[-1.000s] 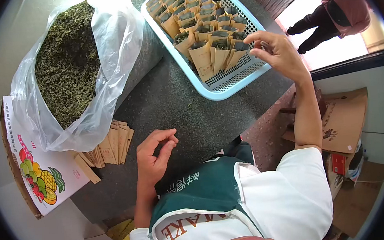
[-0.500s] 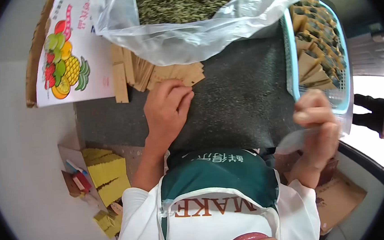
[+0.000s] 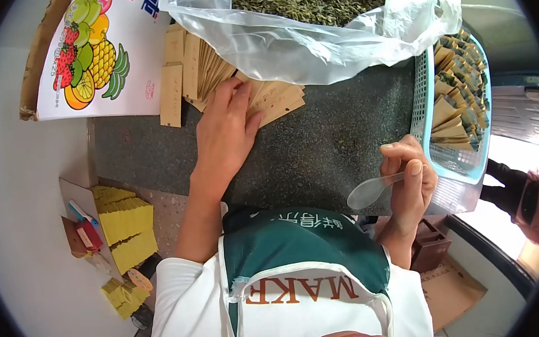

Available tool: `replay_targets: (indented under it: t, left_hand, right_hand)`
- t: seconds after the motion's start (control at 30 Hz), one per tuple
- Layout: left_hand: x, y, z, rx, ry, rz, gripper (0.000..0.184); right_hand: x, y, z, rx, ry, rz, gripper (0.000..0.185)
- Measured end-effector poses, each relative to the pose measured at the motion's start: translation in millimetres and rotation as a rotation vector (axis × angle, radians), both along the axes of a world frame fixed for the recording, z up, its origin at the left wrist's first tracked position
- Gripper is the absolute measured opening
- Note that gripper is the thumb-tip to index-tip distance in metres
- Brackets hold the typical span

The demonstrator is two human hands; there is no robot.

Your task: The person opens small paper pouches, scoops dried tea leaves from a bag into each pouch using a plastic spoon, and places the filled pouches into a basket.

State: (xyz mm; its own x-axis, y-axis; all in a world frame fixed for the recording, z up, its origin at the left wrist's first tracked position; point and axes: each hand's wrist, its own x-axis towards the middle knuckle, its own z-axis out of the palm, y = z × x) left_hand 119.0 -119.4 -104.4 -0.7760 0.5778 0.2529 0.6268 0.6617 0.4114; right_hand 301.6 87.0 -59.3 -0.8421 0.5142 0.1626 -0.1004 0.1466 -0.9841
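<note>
Right hand [image 3: 413, 186]: on the near side of the plastic bag [image 3: 324, 58], it is pinching the clear spoon [image 3: 365, 194], whose bowl is pointing left.
Left hand [image 3: 223, 131]: nearer the packets, its fingertips are resting on them; I'm not managing to tell whether they are gripping any.
Paper packets [image 3: 281, 98]: lying fanned at the bag's near-left edge, just beyond the left palm; those right of the hand are slanting lengthwise away and rightward.
Far-side obstacle: the bag's loose film is bordering the packets, so I'm judging the near side freer.
Fruit carton [image 3: 141, 68]: sitting left of the bag.
Blue basket [image 3: 426, 89]: standing right of the bag, holding filled packets [image 3: 448, 119].
</note>
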Motion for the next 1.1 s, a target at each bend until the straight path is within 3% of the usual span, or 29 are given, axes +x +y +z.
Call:
replay_targets:
  t: [0.17, 0.37, 0.4, 0.6, 0.7, 0.77, 0.8, 0.9, 1.03, 1.1]
  left_hand:
    - [-0.3, -7.0, 10.9, -0.055, -0.201, -0.001, 0.056]
    - [-3.0, -13.9, 12.2, 0.015, -0.344, -0.016, 0.051]
    - [-2.7, -14.5, 12.6, 0.016, -0.198, -0.021, 0.046]
    - [-3.9, -4.6, 1.8, -0.038, -0.153, 0.175, 0.04]
    - [-1.2, -1.1, 3.7, -0.036, -0.11, 0.179, 0.029]
    - [-1.1, -1.8, 1.8, -0.061, -0.044, 0.166, 0.022]
    - [-2.8, -1.9, 0.9, -0.092, 0.02, 0.161, 0.016]
    - [-5.5, -7.6, 3.9, -0.055, 0.028, 0.175, 0.007]
    - [4.1, -22.6, 31.3, 0.108, 0.058, 0.083, 0.002]
    - [15.2, -28.3, 44.6, 0.344, -0.119, 0.048, 0.011]
  right_hand:
    - [-5.5, -4.3, -13.4, -0.06, 0.006, 0.03, 0.041]
    - [-10.8, -3.9, -12.1, -0.091, -0.01, 0.065, 0.036]
    - [-12.1, -2.9, -11.8, -0.081, -0.008, 0.07, 0.036]
    - [-18.2, -2.5, -17.6, -0.138, -0.01, 0.098, 0.036]
    - [-15.4, 6.2, -17.6, -0.432, 0.123, 0.062, 0.038]
    - [-14.9, 18.0, -15.2, -0.79, 0.278, 0.021, 0.037]
    - [-22.8, 13.9, -14.3, -0.707, 0.148, -0.15, 0.036]
    - [-31.9, -0.9, -26.7, -0.784, -0.195, 0.085, 0.036]
    - [-30.6, -32.9, -45.5, -0.807, -0.222, 0.224, 0.038]
    - [-25.9, -34.8, -48.8, -0.833, -0.234, 0.219, 0.039]
